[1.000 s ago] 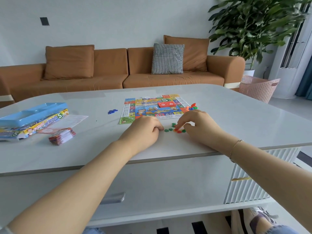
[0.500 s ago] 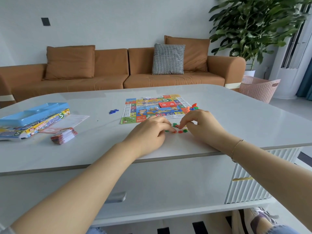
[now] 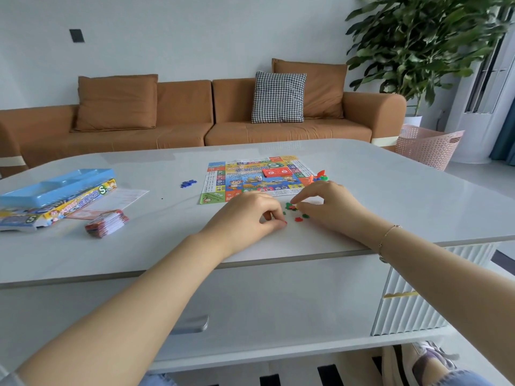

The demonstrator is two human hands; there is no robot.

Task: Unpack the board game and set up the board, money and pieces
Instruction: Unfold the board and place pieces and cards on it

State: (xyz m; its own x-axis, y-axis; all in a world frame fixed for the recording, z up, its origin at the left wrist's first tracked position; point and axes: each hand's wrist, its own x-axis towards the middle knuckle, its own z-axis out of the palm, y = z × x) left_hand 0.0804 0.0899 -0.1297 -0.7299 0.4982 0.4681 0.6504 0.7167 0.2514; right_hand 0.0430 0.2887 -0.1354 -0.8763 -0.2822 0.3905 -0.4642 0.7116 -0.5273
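Observation:
The colourful game board (image 3: 220, 188) lies flat on the white table (image 3: 390, 196), with a red card deck (image 3: 276, 172) and a white die (image 3: 259, 178) on it. At its right corner stand orange and green pawns (image 3: 317, 178). In front of the board is a small scatter of green and red pieces (image 3: 300, 218). My left hand (image 3: 248, 215) is pinched, with a red piece showing at its fingertips. My right hand (image 3: 326, 204) curls over the scatter with thumb and forefinger touching it; whether it grips a piece is hidden. A bundle of paper money (image 3: 107, 222) lies to the left.
At the far left, the game box (image 3: 69, 204) has a blue plastic tray (image 3: 55, 182) on top and a paper sheet (image 3: 128, 195) beside it. Blue pieces (image 3: 188, 183) sit left of the board. A brown sofa, a pink basket (image 3: 426, 146) and a plant stand behind the table.
My left hand reached into the scatter of pieces, then drew back a little to the left with a red piece pinched. My right hand stayed over the scatter, shifting slightly.

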